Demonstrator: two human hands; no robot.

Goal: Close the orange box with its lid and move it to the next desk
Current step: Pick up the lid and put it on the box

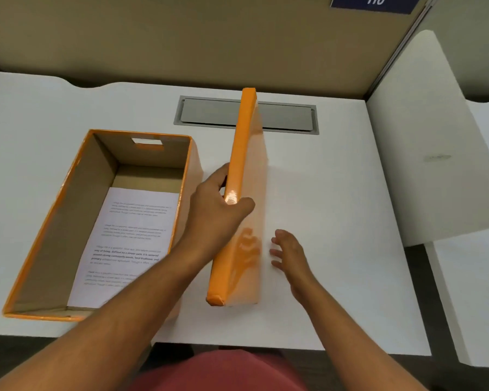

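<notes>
An open orange box (44, 230) with a brown cardboard inside stands on the left of the white desk (336, 207). A printed sheet of paper (130, 235) lies on its floor. To the right of the box, the orange lid (239, 170) is tipped up on its long edge, nearly vertical. My left hand (218, 210) grips the lid's upper rim near its middle, thumb over the top. My right hand (291, 258) hovers just right of the lid's glossy face, fingers spread, holding nothing.
A grey cable hatch (288, 117) is set into the desk behind the lid. A tan partition wall runs along the back. A white divider panel (429, 136) stands at the right edge, with another desk (469, 292) beyond it.
</notes>
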